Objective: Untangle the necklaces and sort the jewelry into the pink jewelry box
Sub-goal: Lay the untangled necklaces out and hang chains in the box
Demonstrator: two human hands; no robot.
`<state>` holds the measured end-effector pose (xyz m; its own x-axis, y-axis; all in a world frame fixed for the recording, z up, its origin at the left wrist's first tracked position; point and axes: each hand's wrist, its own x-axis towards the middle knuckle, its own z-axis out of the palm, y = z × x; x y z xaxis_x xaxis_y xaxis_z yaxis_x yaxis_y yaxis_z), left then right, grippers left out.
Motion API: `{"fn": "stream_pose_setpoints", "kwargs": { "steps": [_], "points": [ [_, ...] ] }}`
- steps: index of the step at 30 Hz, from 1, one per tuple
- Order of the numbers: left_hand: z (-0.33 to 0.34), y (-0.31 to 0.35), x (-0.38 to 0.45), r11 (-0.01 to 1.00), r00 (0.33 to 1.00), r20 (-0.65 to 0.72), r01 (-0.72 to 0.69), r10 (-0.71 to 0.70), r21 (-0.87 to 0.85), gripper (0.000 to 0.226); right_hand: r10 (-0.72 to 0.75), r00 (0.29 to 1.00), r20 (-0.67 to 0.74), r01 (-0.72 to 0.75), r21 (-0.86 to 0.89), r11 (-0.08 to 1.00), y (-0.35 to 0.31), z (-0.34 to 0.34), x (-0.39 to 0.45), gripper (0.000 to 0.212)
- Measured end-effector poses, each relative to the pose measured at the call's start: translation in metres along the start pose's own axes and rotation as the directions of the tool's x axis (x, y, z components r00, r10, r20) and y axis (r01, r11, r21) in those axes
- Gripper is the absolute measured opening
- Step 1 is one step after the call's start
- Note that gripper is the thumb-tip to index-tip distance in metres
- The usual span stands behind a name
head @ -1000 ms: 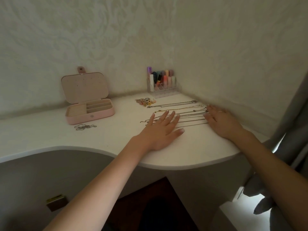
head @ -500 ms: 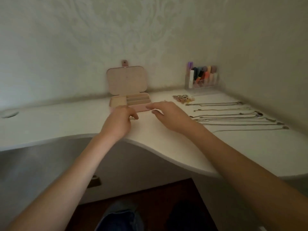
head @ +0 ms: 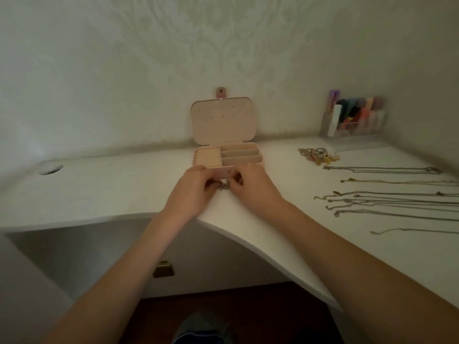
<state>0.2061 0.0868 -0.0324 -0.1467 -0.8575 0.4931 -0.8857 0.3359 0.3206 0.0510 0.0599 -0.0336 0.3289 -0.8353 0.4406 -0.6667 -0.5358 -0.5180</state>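
Both hands, the left hand and the right hand, curl their fingers round a small tangled chain near the worktop's curved front edge, just before the open pink jewelry box. Straightened necklaces lie toward the right edge; bare surface stretches left.

Pink jewelry box, white desk, pale damask-patterned wall.

You're sitting in a home bedroom corner, leaning over a curved white vanity desk, facing damask wallpaper, a clear organiser of cosmetics standing nearby.
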Motion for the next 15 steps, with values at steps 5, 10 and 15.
{"fn": "stream_pose_setpoints", "kwargs": {
  "steps": [5, 10, 15],
  "points": [
    [0.005, 0.001, 0.005, 0.998, 1.0, 0.009, -0.009, 0.008, 0.06, 0.01, -0.04, 0.997, 0.059, 0.028, 0.191, 0.981, 0.002, -0.001, -0.001, 0.016],
    [0.005, 0.015, 0.008, 0.91, 0.962, -0.084, 0.215, -0.26, -0.354, 0.013, 0.07, 0.998, 0.0, -0.067, 0.315, 0.947, 0.002, -0.004, 0.001, 0.009],
    [0.003, 0.028, 0.027, 0.203, 0.849, 0.2, 0.334, -0.489, -0.921, 0.015, 0.346, 0.938, -0.011, -0.274, 0.588, 0.761, 0.003, -0.012, 0.011, 0.014]
  ]
}}
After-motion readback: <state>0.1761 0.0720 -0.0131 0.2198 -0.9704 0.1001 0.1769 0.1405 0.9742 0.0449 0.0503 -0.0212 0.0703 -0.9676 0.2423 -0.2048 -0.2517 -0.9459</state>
